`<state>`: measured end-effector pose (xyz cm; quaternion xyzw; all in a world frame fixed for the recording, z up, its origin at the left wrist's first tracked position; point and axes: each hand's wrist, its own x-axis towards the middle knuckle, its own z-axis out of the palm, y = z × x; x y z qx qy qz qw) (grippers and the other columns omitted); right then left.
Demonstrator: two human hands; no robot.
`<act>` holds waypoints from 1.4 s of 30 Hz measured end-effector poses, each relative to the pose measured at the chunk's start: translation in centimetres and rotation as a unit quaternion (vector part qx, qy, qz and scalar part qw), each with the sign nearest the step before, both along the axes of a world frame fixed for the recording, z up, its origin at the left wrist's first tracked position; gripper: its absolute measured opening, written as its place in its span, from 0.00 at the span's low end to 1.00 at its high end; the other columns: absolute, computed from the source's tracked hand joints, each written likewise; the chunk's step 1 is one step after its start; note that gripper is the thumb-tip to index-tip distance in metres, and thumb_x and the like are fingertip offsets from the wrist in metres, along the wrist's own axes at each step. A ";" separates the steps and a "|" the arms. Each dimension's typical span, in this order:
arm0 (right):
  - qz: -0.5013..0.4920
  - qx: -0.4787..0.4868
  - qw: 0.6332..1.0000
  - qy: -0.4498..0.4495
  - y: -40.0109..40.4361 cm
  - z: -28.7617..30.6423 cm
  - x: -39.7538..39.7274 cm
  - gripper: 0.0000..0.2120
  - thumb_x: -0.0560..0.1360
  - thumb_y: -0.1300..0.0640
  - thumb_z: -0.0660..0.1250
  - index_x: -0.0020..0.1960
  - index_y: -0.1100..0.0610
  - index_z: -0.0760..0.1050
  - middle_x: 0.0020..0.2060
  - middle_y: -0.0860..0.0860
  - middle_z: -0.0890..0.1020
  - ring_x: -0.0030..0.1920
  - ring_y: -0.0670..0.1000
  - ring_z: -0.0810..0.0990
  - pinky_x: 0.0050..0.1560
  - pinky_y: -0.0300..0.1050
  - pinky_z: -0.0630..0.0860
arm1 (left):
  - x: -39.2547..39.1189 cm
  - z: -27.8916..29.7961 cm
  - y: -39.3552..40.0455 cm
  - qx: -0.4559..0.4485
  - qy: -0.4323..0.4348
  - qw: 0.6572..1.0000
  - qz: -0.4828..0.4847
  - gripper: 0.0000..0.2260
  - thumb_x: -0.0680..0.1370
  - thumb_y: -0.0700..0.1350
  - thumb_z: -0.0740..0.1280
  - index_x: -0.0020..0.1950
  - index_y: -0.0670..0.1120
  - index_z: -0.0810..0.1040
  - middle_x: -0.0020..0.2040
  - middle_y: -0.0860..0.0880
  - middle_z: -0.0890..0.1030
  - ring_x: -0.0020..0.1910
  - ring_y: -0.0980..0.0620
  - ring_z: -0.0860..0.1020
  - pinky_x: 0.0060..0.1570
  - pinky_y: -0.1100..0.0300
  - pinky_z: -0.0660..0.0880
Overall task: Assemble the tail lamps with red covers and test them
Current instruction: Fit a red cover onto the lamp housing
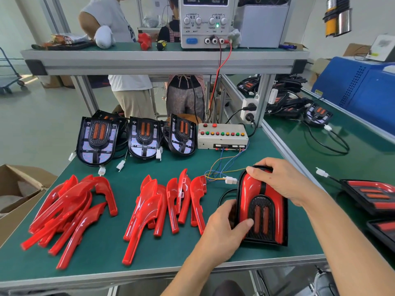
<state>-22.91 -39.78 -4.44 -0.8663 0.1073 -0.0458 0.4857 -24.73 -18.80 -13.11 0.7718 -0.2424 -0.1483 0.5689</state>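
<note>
A tail lamp (pixel 269 197) with red covers fitted on both sides lies on the green mat at the front right. My left hand (pixel 224 229) grips its lower left edge, thumb on the black centre. My right hand (pixel 280 180) curls over its top end. A white connector (pixel 230 180) with coloured wires lies just left of the lamp's top. Two heaps of loose red covers (pixel 70 210) (pixel 168 208) lie to the left. Three uncovered black lamps (pixel 97 141) (pixel 144 138) (pixel 181 135) stand in a row at the back.
A beige test box (pixel 222 136) with coloured buttons sits behind the lamp. A power supply (pixel 205 22) stands on the upper shelf. Finished lamps (pixel 372 195) lie on the right-hand bench. A cardboard box (pixel 19 189) stands at the left. Two people stand behind the bench.
</note>
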 end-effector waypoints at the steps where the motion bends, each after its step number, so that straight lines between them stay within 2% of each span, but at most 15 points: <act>1: 0.000 0.006 1.000 0.000 -0.1 0.0 0.0 0.31 0.60 0.25 0.72 0.48 0.50 0.82 0.40 0.44 0.87 0.39 0.44 0.86 0.47 0.49 0.81 | 0.1 0.3 0.4 0.027 -0.014 0.999 -0.028 0.19 0.76 0.56 0.68 0.66 0.60 0.71 0.57 0.63 0.80 0.55 0.65 0.78 0.57 0.68 0.74; 3: -0.004 0.018 1.000 -0.002 -0.2 0.0 0.0 0.26 0.64 0.30 0.74 0.48 0.51 0.83 0.41 0.47 0.87 0.42 0.48 0.86 0.52 0.55 0.83 | 0.5 0.9 0.9 0.067 -0.039 0.995 -0.066 0.20 0.76 0.56 0.68 0.67 0.62 0.66 0.55 0.66 0.78 0.51 0.68 0.76 0.50 0.74 0.70; 7: 0.003 0.039 0.999 -0.007 -0.1 0.2 -0.5 0.26 0.63 0.33 0.75 0.49 0.52 0.83 0.43 0.51 0.87 0.47 0.56 0.87 0.57 0.61 0.82 | 0.9 1.2 1.0 0.063 -0.039 0.994 -0.079 0.19 0.76 0.55 0.70 0.63 0.57 0.67 0.51 0.56 0.81 0.45 0.50 0.79 0.49 0.53 0.78; 9: 0.007 0.034 0.999 -0.010 0.2 0.4 -0.6 0.24 0.65 0.34 0.75 0.49 0.52 0.83 0.43 0.49 0.87 0.46 0.53 0.87 0.57 0.59 0.82 | 0.8 0.9 0.9 0.056 -0.040 0.995 -0.075 0.19 0.75 0.54 0.71 0.62 0.57 0.67 0.51 0.54 0.80 0.44 0.47 0.78 0.48 0.51 0.78; 14: 0.010 0.027 0.999 -0.016 0.6 0.6 -0.7 0.15 0.70 0.40 0.77 0.48 0.50 0.83 0.43 0.48 0.87 0.46 0.52 0.86 0.57 0.57 0.82 | 0.5 0.2 0.7 0.041 -0.038 0.997 -0.058 0.19 0.75 0.52 0.71 0.61 0.59 0.67 0.48 0.56 0.80 0.37 0.57 0.74 0.41 0.62 0.74; 19: 0.029 0.063 0.998 -0.002 0.7 1.6 -1.3 0.27 0.62 0.32 0.73 0.50 0.52 0.83 0.45 0.50 0.87 0.48 0.50 0.85 0.55 0.47 0.80 | 0.2 0.3 0.5 0.023 -0.010 0.999 -0.045 0.19 0.74 0.50 0.72 0.60 0.59 0.69 0.47 0.62 0.79 0.35 0.60 0.73 0.38 0.71 0.69; 24: 0.052 0.112 0.992 0.029 0.3 1.9 -1.8 0.22 0.65 0.38 0.74 0.50 0.53 0.85 0.46 0.54 0.88 0.46 0.51 0.86 0.56 0.51 0.80 | 0.3 0.2 0.5 0.032 -0.010 0.999 -0.041 0.19 0.74 0.51 0.72 0.60 0.60 0.68 0.48 0.59 0.80 0.36 0.60 0.74 0.42 0.64 0.73; 28: 0.059 0.121 0.991 0.022 0.9 1.9 -1.6 0.19 0.64 0.41 0.76 0.48 0.53 0.85 0.45 0.56 0.87 0.43 0.51 0.85 0.51 0.51 0.81 | 0.1 1.0 0.2 -0.024 0.068 0.996 -0.056 0.17 0.75 0.61 0.70 0.60 0.58 0.74 0.54 0.60 0.82 0.54 0.61 0.80 0.60 0.58 0.76; 30: 0.060 0.123 0.990 0.016 1.2 1.8 -1.6 0.17 0.65 0.42 0.76 0.47 0.53 0.85 0.44 0.56 0.87 0.42 0.50 0.85 0.50 0.49 0.80 | 0.3 2.2 -0.7 -0.076 0.116 0.990 -0.017 0.21 0.75 0.69 0.65 0.56 0.55 0.77 0.51 0.61 0.83 0.51 0.62 0.80 0.58 0.63 0.75; 32: 0.061 0.122 0.991 0.013 1.3 1.8 -1.6 0.15 0.67 0.44 0.76 0.48 0.53 0.85 0.44 0.55 0.88 0.42 0.49 0.84 0.50 0.48 0.80 | 0.6 3.4 -1.9 -0.090 0.120 0.988 0.034 0.23 0.75 0.71 0.61 0.53 0.53 0.78 0.46 0.62 0.82 0.46 0.66 0.78 0.48 0.73 0.72; 34: 0.059 0.125 0.990 0.012 1.2 1.8 -1.7 0.09 0.72 0.49 0.76 0.48 0.53 0.85 0.45 0.55 0.87 0.42 0.49 0.84 0.49 0.46 0.80 | 0.6 4.1 -3.3 -0.088 0.110 0.988 0.059 0.16 0.79 0.67 0.61 0.57 0.58 0.77 0.50 0.65 0.82 0.50 0.72 0.77 0.46 0.80 0.68; 36: 0.057 0.130 0.990 0.012 1.0 1.8 -1.9 0.03 0.75 0.54 0.75 0.48 0.52 0.85 0.44 0.55 0.87 0.42 0.49 0.84 0.47 0.44 0.80 | 0.6 4.1 -4.1 -0.095 0.102 0.987 0.076 0.08 0.81 0.62 0.61 0.58 0.64 0.75 0.54 0.67 0.81 0.53 0.75 0.75 0.48 0.81 0.67; 38: 0.053 0.135 0.989 0.013 0.9 1.8 -2.1 0.02 0.75 0.56 0.75 0.48 0.52 0.86 0.44 0.54 0.88 0.42 0.49 0.84 0.46 0.43 0.80 | 0.6 3.9 -4.4 -0.108 0.100 0.986 0.076 0.09 0.82 0.61 0.62 0.61 0.64 0.75 0.56 0.66 0.81 0.56 0.72 0.76 0.55 0.76 0.69; 40: 0.051 0.142 0.988 0.014 1.0 1.8 -2.1 0.02 0.75 0.56 0.75 0.48 0.53 0.85 0.44 0.54 0.87 0.42 0.48 0.84 0.46 0.42 0.80 | 0.5 3.5 -4.5 -0.122 0.111 0.983 0.084 0.13 0.81 0.61 0.62 0.64 0.61 0.75 0.58 0.63 0.81 0.58 0.68 0.77 0.64 0.63 0.72; 42: 0.051 0.147 0.988 0.014 1.1 1.9 -2.1 0.04 0.74 0.56 0.75 0.48 0.54 0.85 0.45 0.55 0.87 0.42 0.49 0.84 0.46 0.42 0.81 | 0.4 3.4 -4.5 -0.132 0.115 0.980 0.092 0.15 0.81 0.61 0.63 0.65 0.59 0.76 0.58 0.61 0.82 0.60 0.64 0.78 0.66 0.55 0.73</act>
